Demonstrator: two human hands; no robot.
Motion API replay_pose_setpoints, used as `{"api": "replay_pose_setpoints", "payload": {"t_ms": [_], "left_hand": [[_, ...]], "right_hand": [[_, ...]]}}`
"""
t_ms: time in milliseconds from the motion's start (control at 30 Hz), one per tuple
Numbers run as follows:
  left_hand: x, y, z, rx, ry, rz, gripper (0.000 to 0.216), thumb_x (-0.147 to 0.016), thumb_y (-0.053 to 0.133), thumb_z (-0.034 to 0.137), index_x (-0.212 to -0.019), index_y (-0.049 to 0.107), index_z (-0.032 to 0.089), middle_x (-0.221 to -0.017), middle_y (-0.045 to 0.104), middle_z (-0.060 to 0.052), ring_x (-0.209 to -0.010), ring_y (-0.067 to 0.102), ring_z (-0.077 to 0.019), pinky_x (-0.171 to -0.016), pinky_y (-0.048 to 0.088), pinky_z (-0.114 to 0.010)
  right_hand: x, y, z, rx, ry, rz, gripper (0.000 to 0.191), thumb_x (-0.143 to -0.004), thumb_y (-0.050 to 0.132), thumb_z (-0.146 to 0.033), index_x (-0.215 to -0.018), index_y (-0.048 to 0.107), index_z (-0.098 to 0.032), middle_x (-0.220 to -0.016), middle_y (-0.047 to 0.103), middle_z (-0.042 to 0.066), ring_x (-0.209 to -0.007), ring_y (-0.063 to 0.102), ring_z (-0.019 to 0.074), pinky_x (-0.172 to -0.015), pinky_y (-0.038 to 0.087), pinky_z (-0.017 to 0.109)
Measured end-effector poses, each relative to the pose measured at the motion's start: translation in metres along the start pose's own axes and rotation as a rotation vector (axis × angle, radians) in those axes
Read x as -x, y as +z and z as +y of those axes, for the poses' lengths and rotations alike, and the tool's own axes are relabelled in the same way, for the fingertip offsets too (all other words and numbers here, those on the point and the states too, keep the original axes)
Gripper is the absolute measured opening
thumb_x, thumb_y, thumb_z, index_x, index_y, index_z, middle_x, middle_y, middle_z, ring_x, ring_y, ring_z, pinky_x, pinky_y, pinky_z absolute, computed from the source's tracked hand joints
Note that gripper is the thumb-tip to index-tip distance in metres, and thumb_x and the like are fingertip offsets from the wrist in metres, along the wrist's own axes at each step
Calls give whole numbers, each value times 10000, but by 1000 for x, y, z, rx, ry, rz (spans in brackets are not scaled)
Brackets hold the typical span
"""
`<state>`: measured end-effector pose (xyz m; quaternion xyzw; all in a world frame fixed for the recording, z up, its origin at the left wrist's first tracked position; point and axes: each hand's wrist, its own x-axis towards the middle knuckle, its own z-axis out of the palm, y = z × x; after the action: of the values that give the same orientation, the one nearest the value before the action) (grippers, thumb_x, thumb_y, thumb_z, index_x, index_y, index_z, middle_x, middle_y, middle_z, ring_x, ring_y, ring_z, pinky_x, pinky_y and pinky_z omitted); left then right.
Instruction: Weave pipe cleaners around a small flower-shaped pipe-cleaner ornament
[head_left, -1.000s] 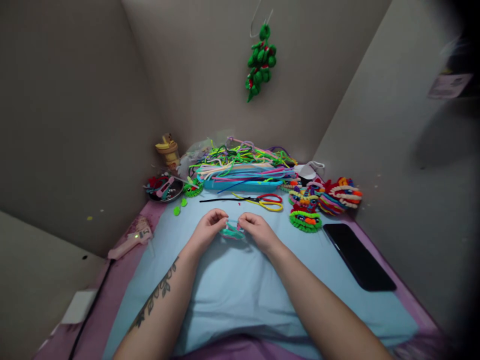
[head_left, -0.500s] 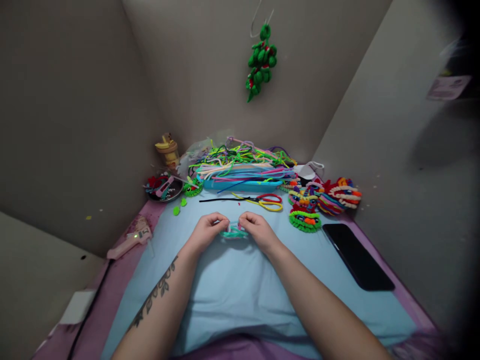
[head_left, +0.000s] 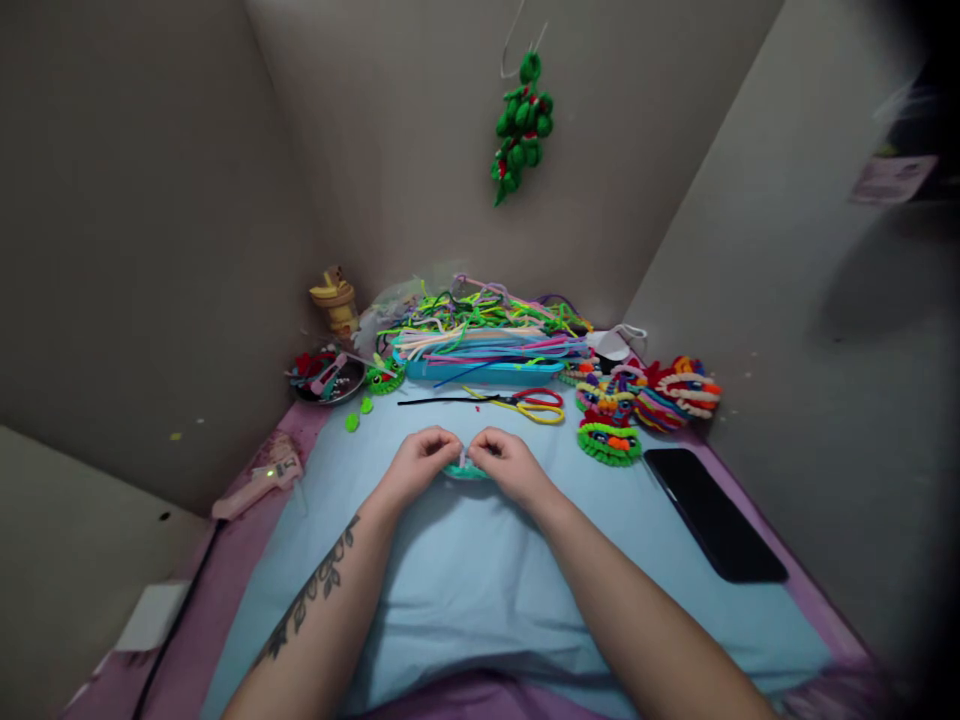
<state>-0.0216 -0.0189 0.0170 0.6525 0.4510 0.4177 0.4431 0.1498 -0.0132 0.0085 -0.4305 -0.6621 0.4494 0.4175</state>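
My left hand [head_left: 418,463] and my right hand [head_left: 504,462] meet over the light blue cloth [head_left: 465,570], fingers curled and pinching a small teal pipe-cleaner piece [head_left: 463,467] between them. The piece peeks out below the fingertips, with a pale bit at its top. Most of it is hidden by my fingers. Both forearms reach in from the bottom edge; the left one bears a leaf tattoo.
Red-and-yellow scissors [head_left: 534,404] and a black pipe cleaner lie just beyond my hands. A blue tray with a pile of pipe cleaners [head_left: 487,335] sits at the back. Finished colourful pieces [head_left: 645,400] lie right, a black phone [head_left: 712,512] nearer. A pink glue gun [head_left: 259,482] lies left.
My hands have drawn closer together, so less of the teal piece shows between them.
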Motion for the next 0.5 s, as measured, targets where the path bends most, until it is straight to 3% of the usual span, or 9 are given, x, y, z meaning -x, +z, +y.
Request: {"api": "replay_pose_setpoints", "payload": {"t_ms": [167,500], "left_hand": [[0,2,-1,-102,101,73,136,-753,647,284,-734,691,157,-847,627,-73,-833,586,-179,-788,439,-298],[4,7,2,-308,222,106,97,-749,644,234,-776,713,172,-855,657,-83,-855,595,-194,-798,451,-330]], "right_hand": [[2,3,-4,81,-94,120,143,-746,547,-218,-608,556,-182,-662,517,-8,-668,495,136,-643,376,255],[5,5,-8,112,-168,184,145,-767,536,-163,-629,578,-181,-672,527,-3,-675,510,138,-652,387,257]]}}
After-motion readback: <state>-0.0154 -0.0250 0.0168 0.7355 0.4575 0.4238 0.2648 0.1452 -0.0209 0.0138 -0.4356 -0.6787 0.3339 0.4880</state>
